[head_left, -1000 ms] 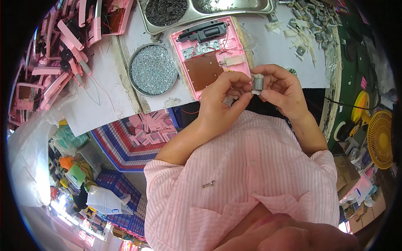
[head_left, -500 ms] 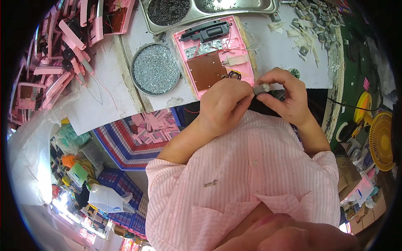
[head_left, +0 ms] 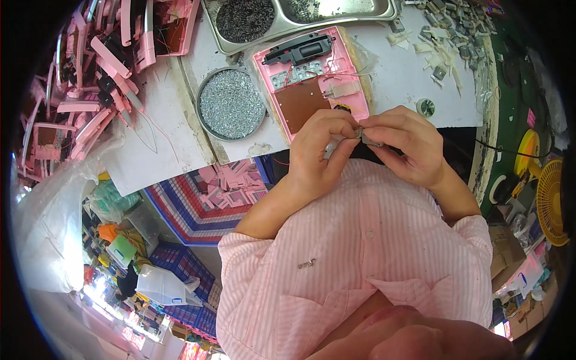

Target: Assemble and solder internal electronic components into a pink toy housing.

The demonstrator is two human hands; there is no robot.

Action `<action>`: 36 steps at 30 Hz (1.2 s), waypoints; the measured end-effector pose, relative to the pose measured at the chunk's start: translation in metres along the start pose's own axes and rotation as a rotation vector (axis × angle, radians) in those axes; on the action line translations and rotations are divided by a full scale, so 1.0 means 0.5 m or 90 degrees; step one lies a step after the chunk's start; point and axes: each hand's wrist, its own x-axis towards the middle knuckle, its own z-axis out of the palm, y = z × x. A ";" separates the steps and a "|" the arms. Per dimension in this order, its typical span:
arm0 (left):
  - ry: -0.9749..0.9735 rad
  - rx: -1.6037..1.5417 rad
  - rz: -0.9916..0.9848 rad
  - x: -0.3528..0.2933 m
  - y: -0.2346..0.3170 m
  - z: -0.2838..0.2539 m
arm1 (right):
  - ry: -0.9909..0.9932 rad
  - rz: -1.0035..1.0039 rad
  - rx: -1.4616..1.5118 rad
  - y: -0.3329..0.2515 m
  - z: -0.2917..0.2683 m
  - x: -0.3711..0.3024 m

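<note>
In front of my chest both hands meet at the table's front edge. My right hand pinches a small grey motor-like part between thumb and fingers. The fingertips of my left hand are closed at the other end of that part; whether they grip a separate small piece is hidden. Just beyond my left hand lies an open pink plastic housing. It holds a brown circuit board, a black speaker-like unit, thin wires and a whitish block.
A round tin of silvery screws stands left of the housing. Behind is a metal tray with dark springs. Small grey-and-cream parts lie at the far right, pink housings at the far left. A striped basket sits below the table edge.
My hands have drawn closer around the small part. My right fingers have closed over it, covering its whitish end. The whole view has shifted slightly.
</note>
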 end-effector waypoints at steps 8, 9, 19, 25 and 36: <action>-0.010 0.172 0.024 0.059 0.007 -0.021 | -0.025 0.038 -0.087 0.016 -0.040 0.003; 0.004 0.175 -0.049 0.073 0.006 -0.029 | -0.003 0.067 -0.078 0.021 -0.047 -0.002; -0.033 0.713 0.087 0.149 -0.038 -0.023 | 0.149 0.269 0.141 0.045 -0.066 -0.044; -0.046 0.715 0.122 0.164 -0.046 -0.020 | 0.141 0.338 0.222 0.054 -0.071 -0.035; 0.007 0.686 0.125 0.168 -0.055 -0.036 | 0.116 0.300 0.108 0.075 -0.094 -0.035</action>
